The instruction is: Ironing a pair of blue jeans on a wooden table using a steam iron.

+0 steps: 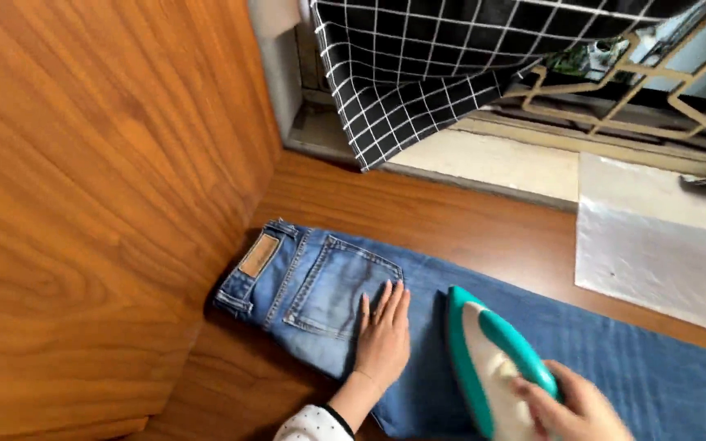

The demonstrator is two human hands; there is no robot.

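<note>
Two hands work the jeans (320,286): the left hand (383,331) lies flat with fingers spread, pinning the denim by the back pocket, while the right hand (574,404) grips the teal iron (492,367) beside it. Jeans stretch across the wooden surface (451,220).

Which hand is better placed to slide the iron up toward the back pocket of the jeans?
Right. The right hand already grips the iron by its handle, while the left hand lies flat on the jeans beside the pocket.
</note>
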